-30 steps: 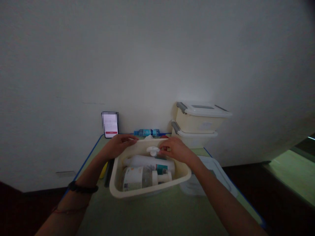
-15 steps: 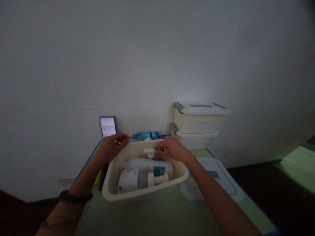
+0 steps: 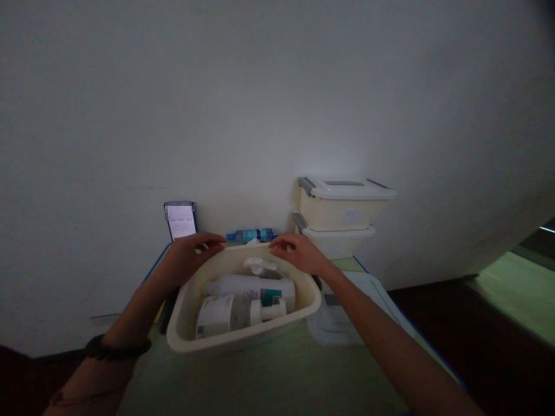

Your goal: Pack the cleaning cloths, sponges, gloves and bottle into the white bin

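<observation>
A cream storage bin (image 3: 243, 341) without its lid stands before me on the table. Inside lie a white bottle with a green label (image 3: 243, 284), a clear pump bottle with a white label (image 3: 217, 315) and a white pump head (image 3: 256, 264) near the far wall. My left hand (image 3: 193, 254) is over the bin's far left corner, its thumb and curved fingers apart with nothing visible between them. At the middle of the far rim is my right hand (image 3: 299, 251), fingertips loosely bent at the edge and holding nothing I can see. Whether either hand grips the rim is unclear.
Two lidded cream boxes (image 3: 342, 211) are stacked at the back right. A loose translucent lid (image 3: 364, 289) lies right of the bin. Behind the bin, a small blue-labelled bottle (image 3: 251, 234) lies near the wall. A phone (image 3: 181, 222) leans at the back left.
My right hand has let go of the white pump head and moved to the far rim. The pump head now rests in the bin. My left hand stays by the far left corner.
</observation>
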Motion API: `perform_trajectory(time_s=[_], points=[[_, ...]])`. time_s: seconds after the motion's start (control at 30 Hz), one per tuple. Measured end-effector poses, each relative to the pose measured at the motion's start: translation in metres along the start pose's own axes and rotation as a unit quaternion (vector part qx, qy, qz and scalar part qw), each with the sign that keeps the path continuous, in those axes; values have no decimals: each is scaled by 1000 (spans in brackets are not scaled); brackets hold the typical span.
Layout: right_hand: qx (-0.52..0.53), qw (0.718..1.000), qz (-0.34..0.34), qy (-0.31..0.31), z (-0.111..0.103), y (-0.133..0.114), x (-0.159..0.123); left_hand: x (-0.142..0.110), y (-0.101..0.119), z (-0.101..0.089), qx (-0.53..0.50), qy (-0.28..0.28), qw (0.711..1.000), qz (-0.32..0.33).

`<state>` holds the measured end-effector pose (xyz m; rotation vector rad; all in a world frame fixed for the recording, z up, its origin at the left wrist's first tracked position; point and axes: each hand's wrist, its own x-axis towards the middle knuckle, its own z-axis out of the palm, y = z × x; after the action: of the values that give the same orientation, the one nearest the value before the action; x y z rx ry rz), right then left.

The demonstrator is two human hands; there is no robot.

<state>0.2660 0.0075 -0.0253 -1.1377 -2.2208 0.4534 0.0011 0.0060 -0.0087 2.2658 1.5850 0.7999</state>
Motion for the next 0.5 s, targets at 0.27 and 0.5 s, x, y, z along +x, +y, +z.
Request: perform_trajectory(time_s=[0.27, 0.5], points=[[-38, 997, 67, -29, -35, 23, -38, 1, 0, 0, -7, -12, 1000, -16], [-171, 945, 177, -216, -39, 44, -90, 0, 1, 0, -8, -3, 1000, -12]])
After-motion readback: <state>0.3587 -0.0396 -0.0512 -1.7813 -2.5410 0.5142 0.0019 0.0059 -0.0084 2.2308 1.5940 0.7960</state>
